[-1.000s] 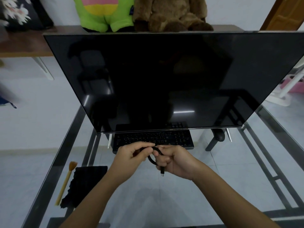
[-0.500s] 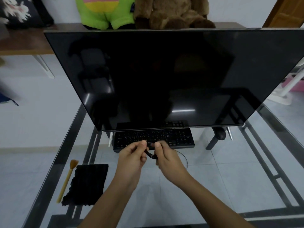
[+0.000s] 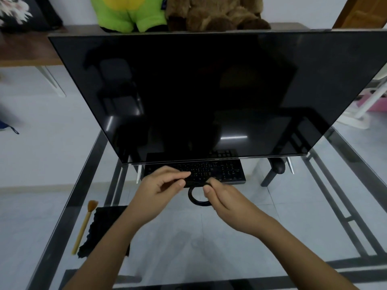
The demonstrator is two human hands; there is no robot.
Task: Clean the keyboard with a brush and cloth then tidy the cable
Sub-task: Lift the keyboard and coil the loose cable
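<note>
The brush (image 3: 84, 225) and cloth (image 3: 102, 229) lie side by side at the left edge of the glass table (image 3: 81, 181), so cleaning appears finished. Cable tidying is in hand. Just in front of the keyboard (image 3: 226, 170), the left hand (image 3: 159, 185) pinches the cable (image 3: 196, 201) between thumb and forefinger, and the right hand (image 3: 224, 195) curls its fingers round a small loop, which is not yet secured or set down.

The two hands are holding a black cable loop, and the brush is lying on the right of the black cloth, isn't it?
Not quite. The brush lies on the left of the black cloth, not the right, as the head view shows. The rest is right: the left hand and right hand both hold the black cable loop.
</note>
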